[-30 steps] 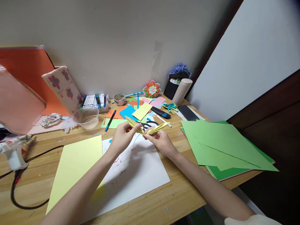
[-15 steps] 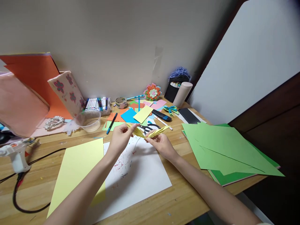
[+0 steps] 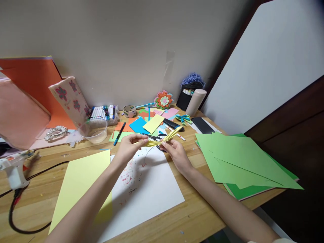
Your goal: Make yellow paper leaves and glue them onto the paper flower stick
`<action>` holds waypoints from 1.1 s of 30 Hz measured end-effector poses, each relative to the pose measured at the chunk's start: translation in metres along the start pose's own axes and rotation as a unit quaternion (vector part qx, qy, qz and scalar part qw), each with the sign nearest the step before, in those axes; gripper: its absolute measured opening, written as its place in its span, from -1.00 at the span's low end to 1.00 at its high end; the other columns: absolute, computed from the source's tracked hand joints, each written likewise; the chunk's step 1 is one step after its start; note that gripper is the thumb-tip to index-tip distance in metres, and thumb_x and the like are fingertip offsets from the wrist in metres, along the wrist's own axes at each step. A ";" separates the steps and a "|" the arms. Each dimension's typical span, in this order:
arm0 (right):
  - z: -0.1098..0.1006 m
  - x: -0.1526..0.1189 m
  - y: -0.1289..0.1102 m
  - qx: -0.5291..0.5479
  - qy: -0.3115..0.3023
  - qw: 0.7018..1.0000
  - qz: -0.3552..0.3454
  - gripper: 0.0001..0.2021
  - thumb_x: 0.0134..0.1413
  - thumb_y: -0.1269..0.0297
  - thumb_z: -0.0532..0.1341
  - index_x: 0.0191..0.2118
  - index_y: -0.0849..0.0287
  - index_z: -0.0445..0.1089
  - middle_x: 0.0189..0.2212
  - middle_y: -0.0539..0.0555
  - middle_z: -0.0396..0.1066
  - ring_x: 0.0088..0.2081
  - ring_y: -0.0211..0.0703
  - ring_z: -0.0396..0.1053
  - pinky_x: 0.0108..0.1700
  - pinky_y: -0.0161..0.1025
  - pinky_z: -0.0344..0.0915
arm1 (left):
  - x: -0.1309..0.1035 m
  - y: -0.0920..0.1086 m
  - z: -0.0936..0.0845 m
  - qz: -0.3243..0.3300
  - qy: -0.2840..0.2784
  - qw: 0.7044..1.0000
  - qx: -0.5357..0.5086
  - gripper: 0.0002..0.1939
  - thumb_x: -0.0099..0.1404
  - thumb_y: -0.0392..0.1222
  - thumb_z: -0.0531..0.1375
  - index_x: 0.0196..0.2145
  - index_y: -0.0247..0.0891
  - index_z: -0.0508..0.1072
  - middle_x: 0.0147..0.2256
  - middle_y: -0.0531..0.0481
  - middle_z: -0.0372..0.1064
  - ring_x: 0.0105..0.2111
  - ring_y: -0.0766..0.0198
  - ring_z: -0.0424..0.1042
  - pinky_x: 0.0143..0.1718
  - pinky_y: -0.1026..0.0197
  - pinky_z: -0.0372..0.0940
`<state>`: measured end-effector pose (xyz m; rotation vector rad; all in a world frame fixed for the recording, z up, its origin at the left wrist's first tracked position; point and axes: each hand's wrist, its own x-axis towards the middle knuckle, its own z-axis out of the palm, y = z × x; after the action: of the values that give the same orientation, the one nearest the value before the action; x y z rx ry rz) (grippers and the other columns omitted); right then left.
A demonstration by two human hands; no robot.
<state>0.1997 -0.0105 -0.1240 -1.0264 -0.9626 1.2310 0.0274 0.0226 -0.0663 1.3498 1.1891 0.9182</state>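
Observation:
A pleated yellow paper (image 3: 172,134), pinched at its middle and flaring at the ends, is held in the air between both hands. My left hand (image 3: 129,147) grips its left end between thumb and fingers. With thumb and fingertips, my right hand (image 3: 178,155) pinches it near the middle, its right end fanning upward. A thin dark strand hangs below the paper. Beneath the hands lies a white sheet (image 3: 152,185) with red and dark marks. Scissors (image 3: 151,136) lie just behind, partly hidden by the paper.
A yellow sheet (image 3: 81,182) and a hot glue gun (image 3: 16,172) are at left. Green sheets (image 3: 238,158) lie at right. Behind are a clear bowl (image 3: 93,131), markers (image 3: 102,112), a layered paper flower (image 3: 164,100), a stapler (image 3: 172,124) and a pale bottle (image 3: 196,102).
The pleated paper has tilted: its right end now points more steeply upward and its left end lies lower. My left hand has moved slightly down and left.

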 end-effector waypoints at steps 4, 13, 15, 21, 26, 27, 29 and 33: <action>-0.002 0.002 0.002 0.013 -0.017 1.000 -0.005 -0.74 -0.08 0.17 0.27 -0.29 0.24 0.40 -0.37 0.05 0.39 -0.32 -0.25 0.35 -0.21 -0.28 0.32 | 0.003 -0.003 -0.002 -0.014 -0.018 1.000 -0.010 -0.67 -0.12 -0.05 0.32 -0.42 -0.33 0.48 -0.41 -0.09 0.46 -0.46 0.30 0.36 -0.48 0.30 0.20; -0.005 0.002 -0.008 -0.045 -0.067 0.996 -0.029 -0.81 -0.08 0.20 0.27 -0.38 0.23 0.42 -0.48 0.01 0.38 -0.40 -0.27 0.33 -0.29 -0.29 0.29 | 0.005 -0.001 -0.014 -0.034 -0.123 0.991 0.042 -0.69 -0.07 -0.05 0.30 -0.38 -0.30 0.51 -0.33 -0.12 0.48 -0.40 0.25 0.40 -0.41 0.26 0.24; -0.002 -0.001 -0.009 -0.065 -0.089 0.994 -0.024 -0.82 -0.09 0.21 0.27 -0.39 0.23 0.42 -0.49 0.01 0.38 -0.41 -0.25 0.33 -0.31 -0.28 0.28 | 0.004 0.001 -0.014 -0.016 -0.153 0.986 0.058 -0.68 -0.04 -0.04 0.29 -0.35 -0.28 0.52 -0.28 -0.15 0.48 -0.31 0.19 0.43 -0.31 0.21 0.28; 0.008 -0.013 -0.005 -0.109 -0.170 0.979 0.025 -0.85 -0.10 0.26 0.27 -0.40 0.24 0.43 -0.47 0.03 0.41 -0.39 -0.23 0.34 -0.28 -0.26 0.27 | -0.001 -0.002 0.005 0.064 -0.146 0.986 0.047 -0.71 0.04 -0.03 0.23 -0.36 -0.31 0.49 -0.31 -0.11 0.47 -0.30 0.19 0.42 -0.24 0.20 0.29; 0.011 -0.015 -0.002 -0.108 -0.163 0.980 0.028 -0.84 -0.10 0.25 0.26 -0.40 0.24 0.42 -0.49 0.02 0.41 -0.41 -0.24 0.35 -0.30 -0.26 0.29 | -0.002 -0.007 0.012 0.061 -0.128 0.990 0.020 -0.76 0.02 -0.06 0.24 -0.47 -0.32 0.44 -0.43 -0.04 0.42 -0.40 0.27 0.38 -0.34 0.26 0.26; 0.011 -0.015 -0.002 -0.105 -0.161 0.981 0.024 -0.83 -0.10 0.24 0.26 -0.38 0.24 0.42 -0.49 0.03 0.41 -0.41 -0.24 0.35 -0.30 -0.26 0.29 | -0.003 -0.007 0.013 0.061 -0.116 0.991 0.021 -0.77 0.02 -0.07 0.23 -0.47 -0.33 0.43 -0.44 -0.04 0.41 -0.41 0.28 0.37 -0.35 0.26 0.26; 0.012 -0.015 -0.002 -0.101 -0.157 0.982 0.015 -0.81 -0.08 0.21 0.26 -0.37 0.24 0.43 -0.48 0.03 0.41 -0.41 -0.24 0.35 -0.29 -0.25 0.30 | -0.003 -0.006 0.014 0.065 -0.087 0.994 0.032 -0.81 0.03 -0.12 0.21 -0.49 -0.33 0.41 -0.46 -0.02 0.38 -0.42 0.30 0.35 -0.36 0.28 0.24; 0.014 -0.019 -0.005 -0.097 -0.155 0.983 0.009 -0.79 -0.08 0.18 0.26 -0.38 0.24 0.44 -0.50 0.04 0.40 -0.41 -0.23 0.35 -0.30 -0.24 0.32 | -0.005 -0.005 0.017 0.080 -0.065 0.993 0.054 -0.92 0.02 -0.23 0.15 -0.54 -0.30 0.32 -0.54 0.07 0.29 -0.49 0.36 0.29 -0.44 0.32 0.20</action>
<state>0.1856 -0.0281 -0.1162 -1.0112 -1.3382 1.3586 0.0418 0.0134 -0.0732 1.5866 1.0546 0.8730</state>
